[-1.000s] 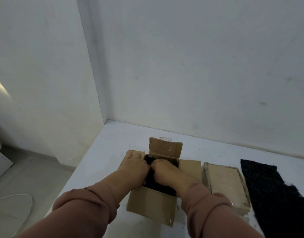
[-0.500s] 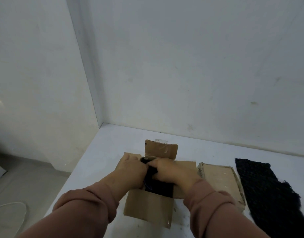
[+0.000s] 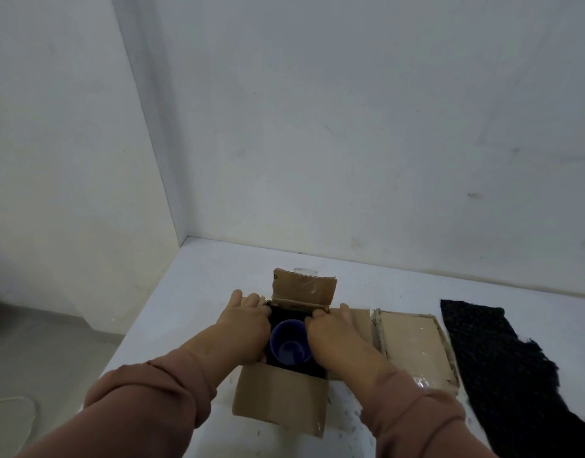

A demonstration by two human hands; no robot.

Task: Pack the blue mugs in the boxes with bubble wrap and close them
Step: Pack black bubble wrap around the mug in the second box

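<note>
An open cardboard box sits on the white table, its far flap upright and its near flap hanging toward me. A blue mug stands upright inside it, mouth up, surrounded by black bubble wrap lining the box. My left hand rests on the box's left side and my right hand on its right side, fingers curled over the edges against the wrap. Whether the fingers pinch the wrap or only press it is unclear.
A second cardboard box, closed and taped, lies right of the open one. A loose sheet of black bubble wrap lies further right. The table ends at the left, with floor and a white cable below. Walls stand close behind.
My hands were together over the middle of the box, covering its contents. They have spread apart to the box's sides, and the blue mug now shows between them.
</note>
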